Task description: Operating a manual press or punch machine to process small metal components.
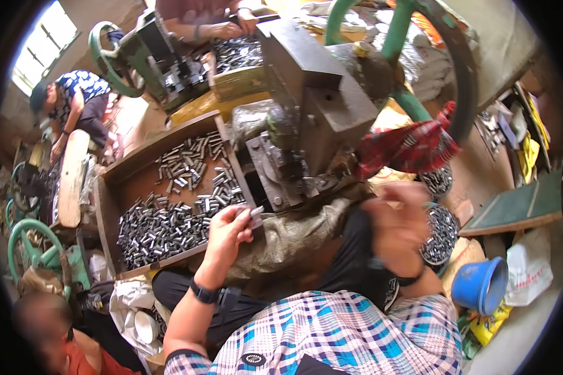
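Note:
My left hand (pixel 226 232) is closed, a small shiny metal piece (pixel 256 212) pinched between thumb and fingers. It hovers by the near right corner of a wooden tray (pixel 176 265) that holds a heap of short metal cylinders (pixel 162 228). Just beyond that hand is the press (pixel 319 106), a dark machine with a bolted die block (pixel 272 172) at its base. My right hand (pixel 399 219) is smeared by motion over my right knee, near a bucket of metal parts (pixel 439 232); its fingers cannot be made out.
A green flywheel (pixel 401 31) and a red checked cloth (pixel 412 147) are at the press's right side. A blue bucket (pixel 479 286) stands at the lower right. Across from me, a person's hands (pixel 231 28) work over another parts box (pixel 244 81). Other people sit at the left.

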A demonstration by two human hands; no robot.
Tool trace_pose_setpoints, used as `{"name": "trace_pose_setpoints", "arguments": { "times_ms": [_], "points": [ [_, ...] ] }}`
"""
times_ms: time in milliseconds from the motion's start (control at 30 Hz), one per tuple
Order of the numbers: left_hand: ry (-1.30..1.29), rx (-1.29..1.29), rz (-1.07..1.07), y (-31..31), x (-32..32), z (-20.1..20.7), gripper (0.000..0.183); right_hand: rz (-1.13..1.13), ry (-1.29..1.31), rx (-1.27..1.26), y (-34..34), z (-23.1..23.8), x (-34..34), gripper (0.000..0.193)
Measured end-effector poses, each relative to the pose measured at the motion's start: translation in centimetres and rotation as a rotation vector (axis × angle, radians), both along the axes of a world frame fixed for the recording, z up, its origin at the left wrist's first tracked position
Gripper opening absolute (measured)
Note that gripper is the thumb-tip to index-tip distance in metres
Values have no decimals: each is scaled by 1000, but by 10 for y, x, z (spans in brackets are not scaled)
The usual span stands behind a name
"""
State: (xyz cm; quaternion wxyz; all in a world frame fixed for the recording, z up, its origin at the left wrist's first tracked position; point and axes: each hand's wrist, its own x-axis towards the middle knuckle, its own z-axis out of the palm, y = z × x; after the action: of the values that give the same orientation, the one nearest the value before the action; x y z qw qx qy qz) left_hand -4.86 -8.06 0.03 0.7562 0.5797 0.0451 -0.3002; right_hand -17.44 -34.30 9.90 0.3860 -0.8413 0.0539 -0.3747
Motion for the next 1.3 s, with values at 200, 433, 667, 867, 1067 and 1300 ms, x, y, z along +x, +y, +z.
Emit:
{"name": "trace_pose_setpoints", "arguments": {
  "times_ms": [200, 433, 667, 867, 1067, 1300],
  "points": [
    [-80, -5, 25, -46, 55, -27, 17, -191, -391, 309, -103, 3, 23, 51],
    [-161, 53, 66, -66, 86, -57, 16, 8, -328, 468, -116, -41, 42, 54],
    [-177, 56, 27, -70, 101, -72, 17, -83, -158, 323, -107, 29, 45, 55],
    [-52, -43, 8, -64, 105, -69, 14, -17, -9, 199, -124, 94, 64, 50],
    [-40, -121, -113, -65, 103, -68, 13, -80, 85, 132, -124, 128, 80, 47],
    [-87, -174, -117, -78, 101, -71, 16, -110, 60, 137, -139, 121, 66, 50]
  ]
}}
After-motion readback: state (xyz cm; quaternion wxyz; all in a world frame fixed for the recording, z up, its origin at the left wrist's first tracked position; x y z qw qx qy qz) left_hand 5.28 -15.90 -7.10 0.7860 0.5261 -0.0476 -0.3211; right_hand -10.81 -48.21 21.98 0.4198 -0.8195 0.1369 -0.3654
